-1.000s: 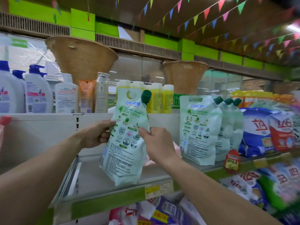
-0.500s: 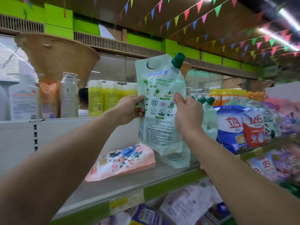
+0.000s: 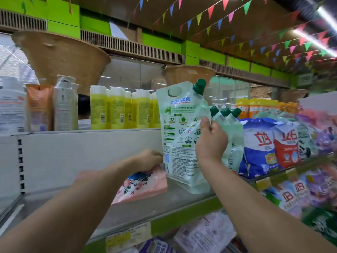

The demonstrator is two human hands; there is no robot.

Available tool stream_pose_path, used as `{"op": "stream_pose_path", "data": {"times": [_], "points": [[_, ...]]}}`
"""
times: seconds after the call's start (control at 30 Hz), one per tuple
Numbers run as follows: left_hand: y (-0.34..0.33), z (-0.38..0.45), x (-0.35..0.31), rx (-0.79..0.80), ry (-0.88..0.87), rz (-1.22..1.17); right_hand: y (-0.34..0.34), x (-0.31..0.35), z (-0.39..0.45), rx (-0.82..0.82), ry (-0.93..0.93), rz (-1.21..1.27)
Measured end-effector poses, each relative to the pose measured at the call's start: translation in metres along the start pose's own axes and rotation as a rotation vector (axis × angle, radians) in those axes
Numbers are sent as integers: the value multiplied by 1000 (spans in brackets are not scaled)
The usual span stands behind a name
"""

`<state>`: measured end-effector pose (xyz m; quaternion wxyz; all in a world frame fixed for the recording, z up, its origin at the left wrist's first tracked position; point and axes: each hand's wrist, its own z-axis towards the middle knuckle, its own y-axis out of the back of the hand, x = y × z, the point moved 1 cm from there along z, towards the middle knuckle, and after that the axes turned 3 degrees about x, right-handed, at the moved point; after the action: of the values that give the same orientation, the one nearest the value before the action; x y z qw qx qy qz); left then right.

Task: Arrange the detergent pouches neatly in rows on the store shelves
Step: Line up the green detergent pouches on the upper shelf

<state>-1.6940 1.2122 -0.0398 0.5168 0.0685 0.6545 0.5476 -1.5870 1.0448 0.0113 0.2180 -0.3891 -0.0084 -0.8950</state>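
1. Head view: the right hand [image 3: 211,141] gripped a pale green detergent pouch [image 3: 180,136] by its right edge, thumb pressed on the printed face and fingers curled behind it.
2. The pouch stood upright with its base on the metal shelf [image 3: 145,210], near the front edge, its dark green cap [image 3: 199,86] at the top right corner and a cut-out handle at the top left.
3. Just behind and to the right of it stood a row of matching pouches [image 3: 234,136], their green caps lined up side by side; the right hand partly hid them.
4. The left hand [image 3: 148,160] reached in low beside the held pouch, resting on the far end of a pink floral pouch [image 3: 144,185] that lay flat on the shelf. Its fingers were hidden, so I could not tell whether it gripped the pink pouch.
5. Blue, white and red bags [image 3: 269,143] stood further right on the same shelf.
6. Yellow bottles [image 3: 116,110] and white bottles [image 3: 63,106] stood on the ledge above the back panel.
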Motion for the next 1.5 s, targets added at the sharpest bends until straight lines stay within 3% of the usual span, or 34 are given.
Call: {"op": "stream_pose_path", "data": {"times": [0.07,0.37,0.67,0.93,1.07,1.23,1.4,1.5], "points": [[-12,0,7,82,26,178,-2,1,-1,2,11,8],[18,-15,23,155,142,430,-16,6,-6,-12,17,60],[69,-77,75,120,231,454,-47,1,-28,3,-48,107],[76,-89,71,129,287,449,-65,-2,-43,30,-28,117],[67,-74,57,-22,189,281,-65,-7,-46,47,-24,133],[53,-57,37,-259,74,-142,-52,-18,-58,103,-12,103],[54,-42,29,-279,48,-622,-25,-35,-51,226,-44,44],[57,-30,18,-211,28,-732,-14,-36,-43,339,-41,-87]]}}
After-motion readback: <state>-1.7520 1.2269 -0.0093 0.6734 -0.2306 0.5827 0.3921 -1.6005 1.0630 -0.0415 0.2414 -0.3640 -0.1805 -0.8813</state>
